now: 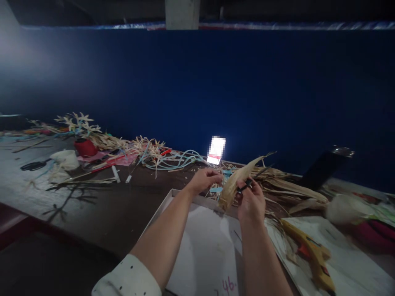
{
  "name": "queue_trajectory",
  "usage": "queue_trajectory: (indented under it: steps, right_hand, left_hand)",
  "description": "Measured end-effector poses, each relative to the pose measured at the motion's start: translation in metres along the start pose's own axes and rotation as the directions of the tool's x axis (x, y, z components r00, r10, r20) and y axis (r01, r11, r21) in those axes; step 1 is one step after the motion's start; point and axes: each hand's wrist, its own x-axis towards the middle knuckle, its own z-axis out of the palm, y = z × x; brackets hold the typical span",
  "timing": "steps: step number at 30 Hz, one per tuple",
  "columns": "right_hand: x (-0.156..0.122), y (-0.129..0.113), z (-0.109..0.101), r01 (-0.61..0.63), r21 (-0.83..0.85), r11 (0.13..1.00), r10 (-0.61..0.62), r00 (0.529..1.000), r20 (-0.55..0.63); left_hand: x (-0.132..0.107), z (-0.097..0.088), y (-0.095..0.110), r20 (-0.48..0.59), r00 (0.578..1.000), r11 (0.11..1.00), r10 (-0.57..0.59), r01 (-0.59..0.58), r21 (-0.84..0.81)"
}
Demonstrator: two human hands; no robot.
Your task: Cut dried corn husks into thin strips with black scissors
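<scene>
My right hand (251, 201) is closed around a slim black-handled tool (246, 186), apparently scissors, with a dark blade pointing up and to the right. A pale dried corn husk (236, 187) hangs at its fingers, gripped along with the tool. To the left, my left hand (205, 181) has its fingers drawn together near the husk, apart from it. Whatever it may pinch cannot be made out. Both forearms reach over a shallow white box (203, 234) with "46." written inside.
A lit phone (217, 150) leans against the dark blue wall. Loose husks (286, 185) lie behind my right hand; a yellow glue gun (308, 255) rests at right. Blue cords (175, 159), husk flowers (78, 121), black scissors (35, 164) and a white cup (66, 159) are leftward.
</scene>
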Motion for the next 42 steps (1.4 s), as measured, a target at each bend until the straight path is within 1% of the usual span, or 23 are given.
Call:
queue_trajectory:
  steps: [2,4,6,8,9,11,13,15,17,18,19,20,21,23,24,25,26,28,30,34,37,39,42]
  right_hand:
    - [0.001,0.004,-0.001,0.040,-0.051,0.998,-0.044,0.997,-0.070]
    - [0.003,0.006,-0.002,0.064,-0.064,0.996,-0.071,0.991,-0.111]
    - [0.004,0.006,-0.002,0.083,-0.052,0.995,-0.089,0.988,-0.128]
    - [0.003,0.004,-0.001,0.087,-0.033,0.996,-0.090,0.987,-0.135]
    - [0.003,0.002,0.000,0.082,-0.019,0.996,-0.084,0.987,-0.139]
    - [0.001,-0.001,0.001,0.062,0.013,0.998,-0.060,0.988,-0.145]
    - [0.001,-0.003,0.001,0.048,0.036,0.998,-0.041,0.987,-0.157]
    - [0.001,-0.003,0.001,0.047,0.042,0.998,-0.039,0.986,-0.163]
    - [0.002,-0.002,0.000,0.062,0.038,0.997,-0.055,0.986,-0.160]
    - [0.002,-0.002,-0.001,0.074,0.034,0.997,-0.068,0.984,-0.162]
    - [0.003,-0.001,-0.001,0.089,0.030,0.996,-0.083,0.983,-0.164]
    - [0.003,-0.001,-0.001,0.106,0.021,0.994,-0.101,0.981,-0.168]
    - [0.003,-0.001,-0.001,0.121,0.009,0.993,-0.117,0.978,-0.172]
    - [0.003,0.000,0.000,0.144,-0.016,0.989,-0.145,0.972,-0.183]
    - [0.003,0.000,0.000,0.153,-0.024,0.988,-0.155,0.970,-0.190]
    - [0.003,0.001,0.000,0.161,-0.027,0.987,-0.163,0.967,-0.198]
    - [0.003,0.001,0.000,0.167,-0.026,0.986,-0.168,0.964,-0.203]
    - [0.004,0.003,0.000,0.169,-0.019,0.985,-0.170,0.966,-0.197]
    - [0.003,0.004,0.000,0.159,-0.016,0.987,-0.160,0.971,-0.177]
    - [0.000,0.004,0.003,0.173,-0.037,0.984,-0.175,0.979,-0.101]
    - [-0.001,0.005,0.006,0.179,-0.070,0.981,-0.183,0.981,-0.057]
    - [-0.002,0.004,0.007,0.182,-0.085,0.980,-0.186,0.982,-0.045]
    - [-0.005,0.003,0.008,0.201,-0.084,0.976,-0.205,0.978,-0.033]
  left_hand:
    - [-0.001,0.004,0.002,0.038,0.999,1.000,0.027,-0.027,-0.002]
    - [0.000,0.007,-0.001,0.034,0.997,0.997,0.069,-0.070,0.022]
    - [0.003,0.007,-0.006,-0.033,0.994,0.990,0.108,-0.104,0.093]
    - [0.005,0.004,-0.011,-0.143,0.980,0.970,0.136,-0.102,0.222]
    - [0.006,0.002,-0.013,-0.201,0.970,0.952,0.139,-0.075,0.296]
    - [0.007,-0.006,-0.018,-0.313,0.944,0.910,0.107,0.033,0.413]
    - [0.008,-0.014,-0.021,-0.403,0.914,0.871,0.039,0.167,0.463]
    - [0.009,-0.020,-0.023,-0.477,0.879,0.840,0.002,0.257,0.477]
    - [0.010,-0.023,-0.023,-0.529,0.848,0.835,0.031,0.269,0.480]
    - [0.010,-0.022,-0.021,-0.532,0.844,0.848,0.064,0.235,0.475]
    - [0.010,-0.020,-0.019,-0.512,0.853,0.867,0.104,0.174,0.467]
    - [0.008,-0.016,-0.016,-0.464,0.873,0.886,0.148,0.091,0.454]
    - [0.006,-0.011,-0.012,-0.381,0.903,0.901,0.200,-0.016,0.434]
    - [0.000,0.002,-0.003,-0.136,0.954,0.897,0.267,-0.195,0.396]
    - [-0.004,0.008,0.002,-0.023,0.957,0.879,0.289,-0.256,0.402]
    - [-0.008,0.015,0.006,0.059,0.951,0.849,0.304,-0.299,0.436]
    - [-0.011,0.020,0.009,0.092,0.944,0.812,0.317,-0.321,0.487]
    - [-0.017,0.027,0.013,0.118,0.929,0.733,0.351,-0.351,0.582]
    - [-0.020,0.029,0.015,0.121,0.926,0.682,0.359,-0.348,0.643]
    - [-0.021,0.028,0.016,0.126,0.936,0.654,0.328,-0.321,0.685]
    - [-0.019,0.030,0.015,0.129,0.938,0.651,0.321,-0.318,0.689]
    - [-0.018,0.032,0.013,0.119,0.940,0.670,0.319,-0.312,0.674]
    - [-0.013,0.034,0.005,0.118,0.953,0.774,0.279,-0.296,0.560]
